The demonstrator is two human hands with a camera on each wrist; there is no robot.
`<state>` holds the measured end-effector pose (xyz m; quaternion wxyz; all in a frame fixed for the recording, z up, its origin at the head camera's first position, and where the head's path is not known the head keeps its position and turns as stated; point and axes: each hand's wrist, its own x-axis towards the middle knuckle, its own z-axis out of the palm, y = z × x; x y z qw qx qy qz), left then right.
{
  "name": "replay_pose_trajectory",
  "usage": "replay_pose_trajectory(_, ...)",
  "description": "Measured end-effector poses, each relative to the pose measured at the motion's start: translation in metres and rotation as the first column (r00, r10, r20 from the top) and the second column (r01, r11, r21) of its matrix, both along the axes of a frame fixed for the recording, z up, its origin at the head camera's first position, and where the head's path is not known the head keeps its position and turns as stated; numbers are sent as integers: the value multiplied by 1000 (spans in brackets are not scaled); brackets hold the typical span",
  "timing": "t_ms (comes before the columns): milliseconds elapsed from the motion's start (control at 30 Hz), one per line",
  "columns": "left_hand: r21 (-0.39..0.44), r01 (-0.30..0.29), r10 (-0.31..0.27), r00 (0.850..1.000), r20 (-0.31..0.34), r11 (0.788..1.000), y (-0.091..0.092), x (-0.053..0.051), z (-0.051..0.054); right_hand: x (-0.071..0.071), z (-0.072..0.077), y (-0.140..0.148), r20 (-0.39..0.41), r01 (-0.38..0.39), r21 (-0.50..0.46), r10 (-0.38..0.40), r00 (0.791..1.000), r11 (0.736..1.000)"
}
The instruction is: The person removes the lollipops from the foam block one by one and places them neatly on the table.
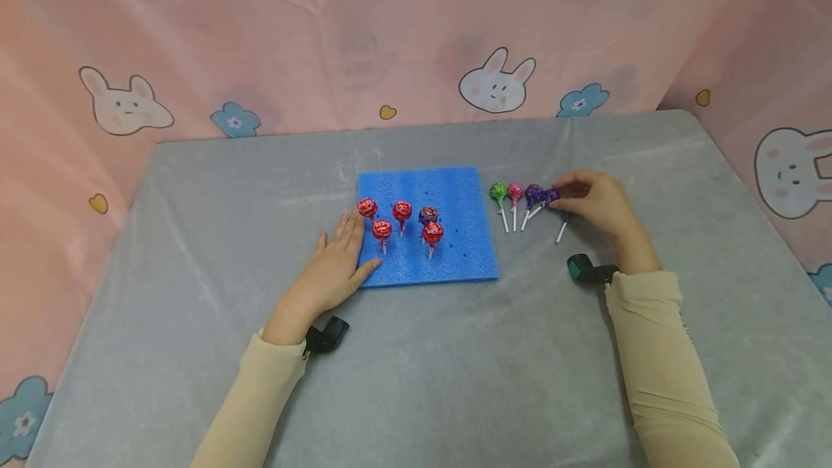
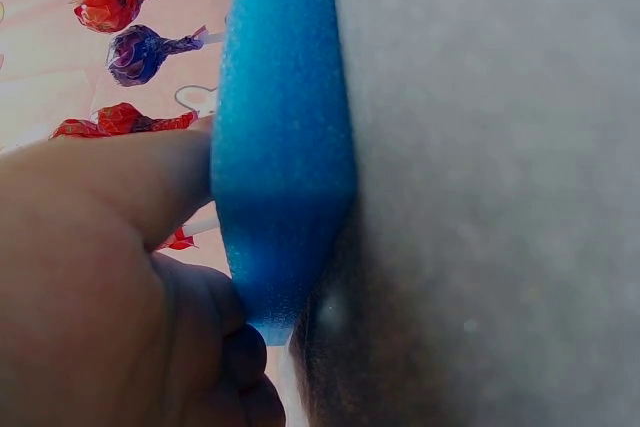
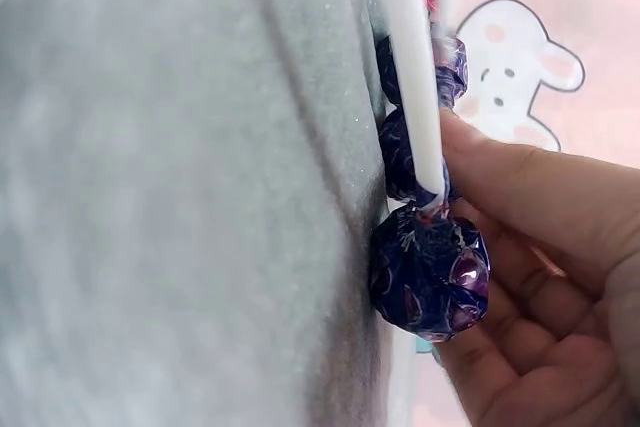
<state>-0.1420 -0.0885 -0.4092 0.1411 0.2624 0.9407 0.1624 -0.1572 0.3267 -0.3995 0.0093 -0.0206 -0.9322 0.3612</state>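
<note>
A blue foam board [image 1: 448, 186] lies mid-table with several lollipops upright in it, red ones [image 1: 402, 210] and a dark one [image 1: 427, 215]. My left hand [image 1: 328, 266] rests at the board's left edge, fingers straight and thumb on the near-left corner; in the left wrist view the hand [image 2: 90, 247] touches the foam block [image 2: 285, 127]. To the right of the board, my right hand [image 1: 601, 204] pinches a purple lollipop [image 1: 551, 196] by its head. In the right wrist view, another purple lollipop [image 3: 430, 272] lies nearer the camera than the fingers [image 3: 530, 187].
Left of my right hand lie a green lollipop [image 1: 498, 192], a pink one [image 1: 515, 191] and a purple one [image 1: 534, 194] on the grey tabletop [image 1: 422, 381]. A pink curtain [image 1: 390, 35] with rabbits hangs behind the table.
</note>
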Motion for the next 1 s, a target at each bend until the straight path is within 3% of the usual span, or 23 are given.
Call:
replay_pose_trajectory(200,3,0,0,1000,3,1000,0,0,0,0,1,-1,-22,-24,5,24,999,1000)
replay_pose_trajectory(667,10,3,-3,1000,2,1000,-1,0,-1,1,3,-5,33,-65,62,63,997,996)
replay_pose_trajectory(900,3,3,-3,1000,2,1000,0,-1,-1,0,3,-5,-72,-108,113,116,991,988)
replay_pose_trajectory(1000,2,1,-1,1000,5,1000,0,0,0,0,4,-6,-75,-124,142,136,988,982)
